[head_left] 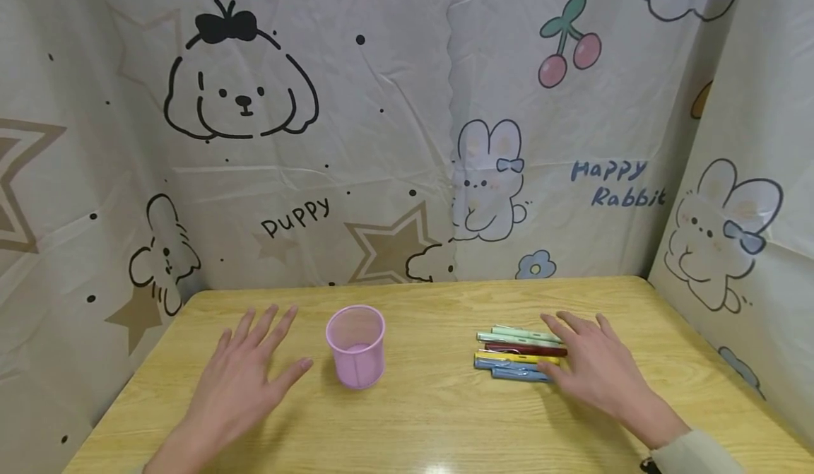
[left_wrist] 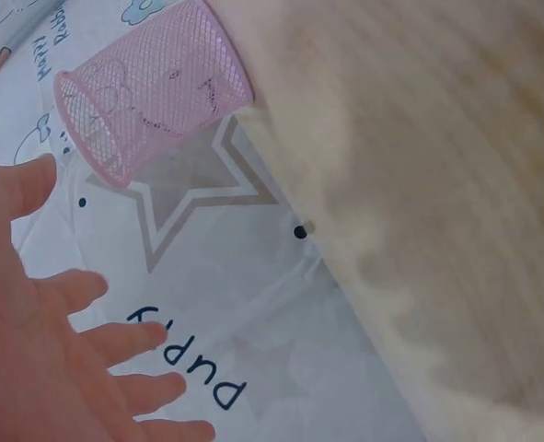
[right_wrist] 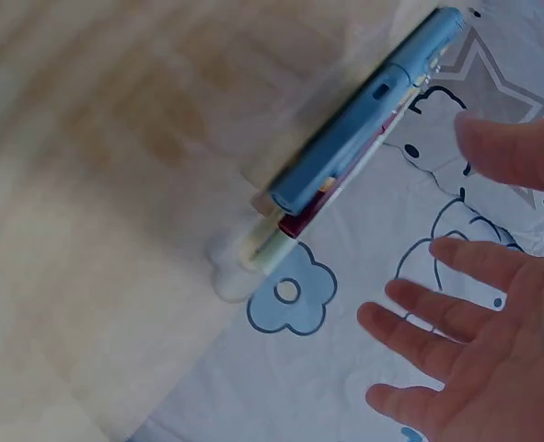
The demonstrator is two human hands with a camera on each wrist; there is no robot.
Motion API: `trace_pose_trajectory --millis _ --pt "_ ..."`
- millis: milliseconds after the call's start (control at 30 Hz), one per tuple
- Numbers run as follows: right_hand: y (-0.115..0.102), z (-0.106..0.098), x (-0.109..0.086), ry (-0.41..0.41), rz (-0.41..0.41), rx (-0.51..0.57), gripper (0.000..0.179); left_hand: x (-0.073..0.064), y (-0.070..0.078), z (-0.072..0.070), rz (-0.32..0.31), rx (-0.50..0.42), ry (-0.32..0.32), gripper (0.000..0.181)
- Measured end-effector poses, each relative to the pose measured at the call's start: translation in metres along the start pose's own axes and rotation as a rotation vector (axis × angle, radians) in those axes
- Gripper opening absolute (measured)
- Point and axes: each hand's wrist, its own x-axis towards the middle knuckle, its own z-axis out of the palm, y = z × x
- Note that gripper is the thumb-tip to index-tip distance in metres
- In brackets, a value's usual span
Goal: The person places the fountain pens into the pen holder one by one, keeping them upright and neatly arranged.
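A pink mesh pen cup stands upright on the table, left of the middle. My left hand is spread to the left of it, thumb toward the cup, holding nothing. In the left wrist view the cup shows its mesh wall beyond the thumb. To the right lies a row of several pens: light green ones, a dark red pen, a yellow pen and blue ones. My right hand, fingers spread, overlaps the pens' right ends in the head view.
The wood-grain table runs back to a hanging cloth printed with cartoon animals. Similar cloth closes off the right side, and more hangs at the left.
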Motion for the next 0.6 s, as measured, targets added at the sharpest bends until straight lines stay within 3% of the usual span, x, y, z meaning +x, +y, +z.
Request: trace_pose_trajectory --millis 233,400,600 --pt "-0.003 0.001 -0.009 -0.034 0.015 0.096 0.056 -0.002 0.002 0.005 -0.022 -0.123 0.041 0.085" --pt "-0.002 0.001 -0.011 -0.073 0.017 0.208 0.05 0.001 0.002 0.007 -0.039 -0.331 0.049 0.089" --pt "0.001 0.004 -0.01 -0.131 0.022 0.361 0.042 0.01 -0.001 0.013 0.01 -0.578 0.008 0.091"
